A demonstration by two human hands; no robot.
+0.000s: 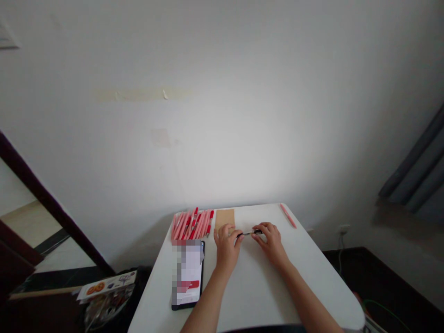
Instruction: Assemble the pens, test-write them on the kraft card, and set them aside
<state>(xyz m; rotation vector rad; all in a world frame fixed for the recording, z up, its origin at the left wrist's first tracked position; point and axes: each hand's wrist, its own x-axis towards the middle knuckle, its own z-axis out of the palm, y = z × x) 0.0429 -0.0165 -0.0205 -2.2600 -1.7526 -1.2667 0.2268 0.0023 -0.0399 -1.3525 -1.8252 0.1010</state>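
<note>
The left hand (227, 247) has its fingers pinched on one end of a thin black pen (247, 233), and the right hand (272, 243) pinches the other end. The pen is over the white worktop (256, 286), and its tips are hidden by the fingers. The left hand covers the near edge of a brown card (225, 216). Pink and red pens (194, 224) lie in a heap, too jumbled to count. Gray blocks hide part of the phone (190, 273), and its writing is too blurry to read. One pink pen (288, 216) lies near the far right corner.
</note>
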